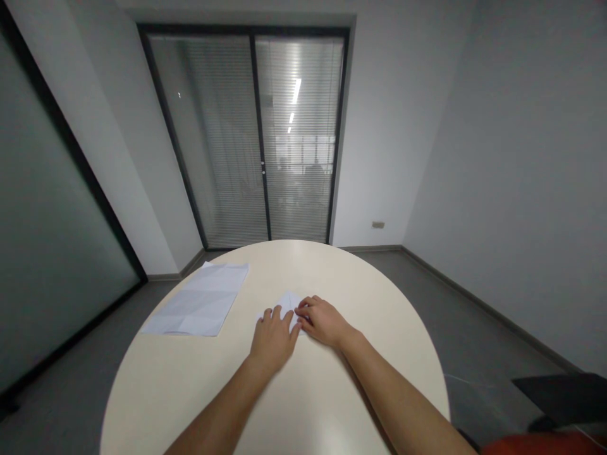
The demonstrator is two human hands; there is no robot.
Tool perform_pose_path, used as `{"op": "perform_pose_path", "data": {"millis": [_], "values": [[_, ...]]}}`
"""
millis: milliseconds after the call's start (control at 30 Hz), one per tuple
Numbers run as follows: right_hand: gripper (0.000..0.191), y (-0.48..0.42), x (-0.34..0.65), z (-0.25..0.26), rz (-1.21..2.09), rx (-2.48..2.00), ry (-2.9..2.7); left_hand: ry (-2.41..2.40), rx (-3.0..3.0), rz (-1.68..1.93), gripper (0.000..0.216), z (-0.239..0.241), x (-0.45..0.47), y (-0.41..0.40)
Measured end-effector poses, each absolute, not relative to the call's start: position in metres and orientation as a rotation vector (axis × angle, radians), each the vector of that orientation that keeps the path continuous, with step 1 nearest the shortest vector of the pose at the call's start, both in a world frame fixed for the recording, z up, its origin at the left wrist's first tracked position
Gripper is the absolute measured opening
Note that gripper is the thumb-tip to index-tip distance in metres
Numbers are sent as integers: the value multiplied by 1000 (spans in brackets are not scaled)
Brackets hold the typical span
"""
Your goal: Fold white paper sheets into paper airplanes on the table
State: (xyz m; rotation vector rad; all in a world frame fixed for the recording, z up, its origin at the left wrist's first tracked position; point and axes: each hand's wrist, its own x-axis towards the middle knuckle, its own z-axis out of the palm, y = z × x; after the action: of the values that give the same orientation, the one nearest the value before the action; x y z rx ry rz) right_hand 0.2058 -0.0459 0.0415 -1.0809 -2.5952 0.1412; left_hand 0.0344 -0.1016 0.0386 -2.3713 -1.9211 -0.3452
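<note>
Hands both down near the middle of the round bench (pixel 332 392), close together, forearms bare. Left hand (pixel 274 338): open, palm down, fingers spread a little, lying flat on the near part of a small folded paper (pixel 288 301). Right hand (pixel 325 321): just beside the left, fingers bent, fingertips (pixel 301 311) on the paper's right side. Cannot tell whether they pinch an edge or only press on it. The thumb of the left hand and the fingertips of the right nearly meet.

Folded paper: white, small, lying flat on the bench, mostly covered by the two hands. Only its far corner shows beyond the fingers. The shape of the fold is too small to make out.

Surroundings, left to right:
- Frosted glass wall (pixel 42 253) with a dark frame, far left.
- Large sheet of paper (pixel 202 300), pale, with crease lines across it, lying flat near the bench's left far edge, well apart from the hands.
- Double glass door (pixel 256 139) with dark frame and closed blinds, straight ahead beyond the bench. Ceiling lights glint through the right-hand pane.
- Wall socket (pixel 378 224), low on the white wall right of the door.
- Plain grey wall, grey floor.
- Dark flat object (pixel 564 395) at the lower right edge, off the bench, not clear what it is.
- Red cloth (pixel 545 443) in the bottom right corner.
</note>
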Motion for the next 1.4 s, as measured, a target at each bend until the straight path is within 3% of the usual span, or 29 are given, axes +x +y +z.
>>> {"op": "perform_pose_path", "data": {"millis": [833, 1400], "values": [[27, -44, 209, 40, 170, -1038, -2570, -1908, -2433, -349, 36, 44, 35, -103], [28, -36, 233, 43, 486, -1123, -2468, -1865, -2354, -468, 38, 31, 30, -93]]}}
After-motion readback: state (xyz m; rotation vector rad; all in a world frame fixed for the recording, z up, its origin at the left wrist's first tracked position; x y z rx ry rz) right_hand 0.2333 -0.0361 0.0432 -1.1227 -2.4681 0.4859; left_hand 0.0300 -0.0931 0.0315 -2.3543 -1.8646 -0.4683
